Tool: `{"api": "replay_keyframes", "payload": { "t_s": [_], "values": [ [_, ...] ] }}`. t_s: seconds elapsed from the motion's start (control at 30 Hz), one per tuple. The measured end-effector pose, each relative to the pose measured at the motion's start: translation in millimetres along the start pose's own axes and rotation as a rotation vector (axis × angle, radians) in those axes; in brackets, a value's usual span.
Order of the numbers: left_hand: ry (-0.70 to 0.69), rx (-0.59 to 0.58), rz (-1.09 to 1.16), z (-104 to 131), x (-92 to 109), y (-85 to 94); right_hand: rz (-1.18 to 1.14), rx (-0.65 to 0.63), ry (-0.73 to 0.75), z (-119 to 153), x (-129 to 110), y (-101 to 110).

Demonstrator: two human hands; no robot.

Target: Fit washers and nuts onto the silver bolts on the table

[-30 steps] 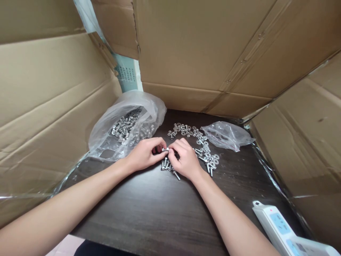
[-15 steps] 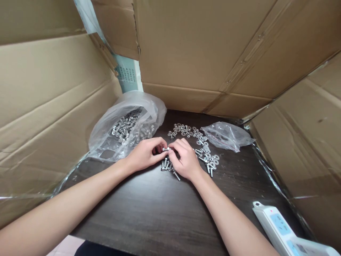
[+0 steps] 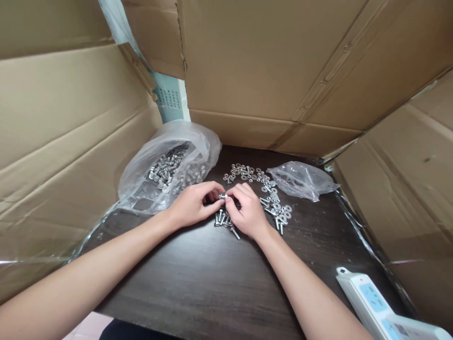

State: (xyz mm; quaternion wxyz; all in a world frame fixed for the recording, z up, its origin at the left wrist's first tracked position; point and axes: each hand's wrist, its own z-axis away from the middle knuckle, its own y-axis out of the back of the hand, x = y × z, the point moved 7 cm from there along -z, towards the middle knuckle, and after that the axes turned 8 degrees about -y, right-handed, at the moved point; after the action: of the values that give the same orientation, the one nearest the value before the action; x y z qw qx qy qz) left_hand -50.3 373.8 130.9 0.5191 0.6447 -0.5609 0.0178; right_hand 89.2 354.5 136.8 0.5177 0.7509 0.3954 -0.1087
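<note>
A small silver bolt (image 3: 222, 196) is pinched between my two hands, lying roughly level just above the table. My left hand (image 3: 193, 204) grips its left end with thumb and fingertips. On its right end, the thumb and fingers of my right hand (image 3: 247, 211) are closed around a bright hex piece; whether that is a nut or the head I cannot tell. Beneath the hands lie several loose bolts (image 3: 222, 217), partly hidden by my right hand. Beyond and right of it, washers (image 3: 287, 208), nuts and more bolts (image 3: 279, 225) are spread in a curved band.
At the back left, a see-through plastic bag (image 3: 129, 186) lies open with many bolts (image 3: 168, 170) inside. A crumpled plastic bag (image 3: 300, 181) rests at the back right. Cardboard walls (image 3: 269, 61) enclose the dark table (image 3: 198, 278). A white power strip (image 3: 368, 297) lies front right.
The bolt has turned slightly in my fingertips, and the hex piece at my right fingers shows more plainly. Both hands stay in nearly the same place.
</note>
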Motion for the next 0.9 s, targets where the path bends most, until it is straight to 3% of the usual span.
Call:
{"api": "replay_keyframes", "payload": {
  "t_s": [0.9],
  "values": [
    [-0.056,0.027,-0.021,0.4,2.5,3.5,-0.012,0.06,-0.029,-0.7,4.1,3.4]
  ]
}}
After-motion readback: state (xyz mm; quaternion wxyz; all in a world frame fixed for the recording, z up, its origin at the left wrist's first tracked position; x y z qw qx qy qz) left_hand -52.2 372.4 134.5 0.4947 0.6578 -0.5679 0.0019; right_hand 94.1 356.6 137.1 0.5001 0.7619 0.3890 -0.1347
